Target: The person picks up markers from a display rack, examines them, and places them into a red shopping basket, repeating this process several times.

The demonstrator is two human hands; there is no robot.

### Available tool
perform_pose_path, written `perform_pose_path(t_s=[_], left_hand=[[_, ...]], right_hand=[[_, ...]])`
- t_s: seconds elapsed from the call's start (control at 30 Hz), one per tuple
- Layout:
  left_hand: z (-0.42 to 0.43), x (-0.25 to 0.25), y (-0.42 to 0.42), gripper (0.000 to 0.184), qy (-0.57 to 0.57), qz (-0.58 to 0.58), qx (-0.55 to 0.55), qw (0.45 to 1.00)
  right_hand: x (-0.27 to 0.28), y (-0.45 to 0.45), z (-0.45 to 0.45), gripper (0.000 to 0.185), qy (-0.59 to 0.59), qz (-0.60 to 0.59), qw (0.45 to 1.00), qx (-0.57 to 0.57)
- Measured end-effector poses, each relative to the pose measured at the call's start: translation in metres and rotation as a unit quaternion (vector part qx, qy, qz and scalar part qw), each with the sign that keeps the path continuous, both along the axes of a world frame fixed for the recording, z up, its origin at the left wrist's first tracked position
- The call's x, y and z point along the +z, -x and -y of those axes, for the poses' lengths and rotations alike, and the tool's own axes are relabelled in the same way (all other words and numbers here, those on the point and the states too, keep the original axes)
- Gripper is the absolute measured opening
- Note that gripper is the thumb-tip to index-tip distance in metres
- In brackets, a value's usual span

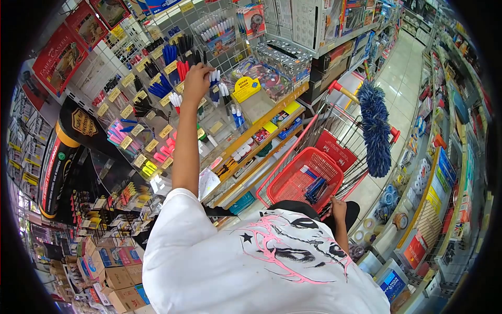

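Note:
My left hand (198, 81) reaches up to the pen rack, its fingers bent over a compartment beside black pens (185, 44) and red pens (182, 70). White-capped markers (214, 76) stand just right of its fingertips. What the fingers hold, if anything, is hidden. Low on the right, my right hand (338, 208) is closed at the near edge of a red basket (276, 178), its grip partly hidden. Inside the basket lie a bundle of dark blue pens (315, 190) and a few blue-and-white pens (307, 171).
The basket sits in a metal shopping cart (342, 123) with a red handle. A blue fluffy duster (374, 131) hangs over the cart. Yellow-edged shelves (261, 141) run below the rack. Stocked shelves (429, 209) line the right side of the tiled aisle (400, 78).

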State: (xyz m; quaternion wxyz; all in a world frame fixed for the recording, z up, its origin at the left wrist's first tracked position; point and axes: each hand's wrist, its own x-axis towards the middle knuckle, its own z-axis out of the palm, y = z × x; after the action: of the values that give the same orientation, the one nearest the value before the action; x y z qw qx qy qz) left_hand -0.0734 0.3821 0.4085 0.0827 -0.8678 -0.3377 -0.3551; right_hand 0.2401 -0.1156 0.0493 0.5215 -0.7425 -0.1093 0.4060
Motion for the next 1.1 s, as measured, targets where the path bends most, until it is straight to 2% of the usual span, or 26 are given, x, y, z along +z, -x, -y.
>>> perform_pose_path(t_s=[0.37, 0.43, 0.6, 0.67, 0.73, 0.8, 0.87, 0.9, 0.97, 1.0, 1.1], left_hand=[[0.013, -0.003, 0.001, 0.026, -0.036, -0.030, -0.011, 0.999], [0.022, -0.005, 0.001, 0.032, -0.083, 0.002, 0.028, 0.996], [0.072, -0.005, -0.004, 0.039, -0.132, 0.096, 0.014, 0.986], [0.096, -0.030, -0.013, 0.037, -0.164, 0.193, -0.046, 0.966], [0.129, -0.076, -0.023, 0.037, -0.088, 0.175, -0.123, 0.973], [0.164, -0.143, -0.039, 0.043, -0.001, 0.137, -0.169, 0.976], [0.193, -0.203, -0.045, 0.045, 0.094, 0.047, -0.232, 0.967], [0.209, -0.228, -0.046, 0.045, 0.110, 0.051, -0.240, 0.963], [0.243, -0.275, -0.046, 0.048, 0.213, -0.045, -0.215, 0.952], [0.256, -0.296, -0.047, 0.048, 0.233, -0.043, -0.221, 0.946], [0.291, -0.353, -0.044, 0.053, 0.316, -0.109, -0.201, 0.921]], right_hand=[[0.000, 0.001, 0.000, 0.048, -0.007, -0.012, 1.000, -0.017], [-0.002, 0.001, 0.001, 0.048, 0.002, -0.006, 1.000, -0.013], [0.008, 0.003, 0.000, 0.048, 0.000, -0.021, 1.000, -0.013], [0.006, 0.001, -0.002, 0.049, 0.015, -0.023, 1.000, 0.001], [0.006, -0.001, -0.004, 0.045, 0.028, -0.010, 0.999, 0.019], [0.002, -0.001, -0.005, 0.042, 0.045, 0.001, 0.999, 0.032], [-0.008, -0.006, -0.001, 0.038, 0.014, 0.021, 0.998, 0.061], [-0.006, -0.008, 0.000, 0.036, 0.028, 0.026, 0.997, 0.072], [0.005, -0.006, -0.004, 0.033, 0.062, 0.026, 0.994, 0.081], [0.008, -0.003, -0.005, 0.031, 0.079, 0.023, 0.993, 0.081], [0.002, -0.003, -0.007, 0.023, 0.119, 0.031, 0.977, 0.172]])
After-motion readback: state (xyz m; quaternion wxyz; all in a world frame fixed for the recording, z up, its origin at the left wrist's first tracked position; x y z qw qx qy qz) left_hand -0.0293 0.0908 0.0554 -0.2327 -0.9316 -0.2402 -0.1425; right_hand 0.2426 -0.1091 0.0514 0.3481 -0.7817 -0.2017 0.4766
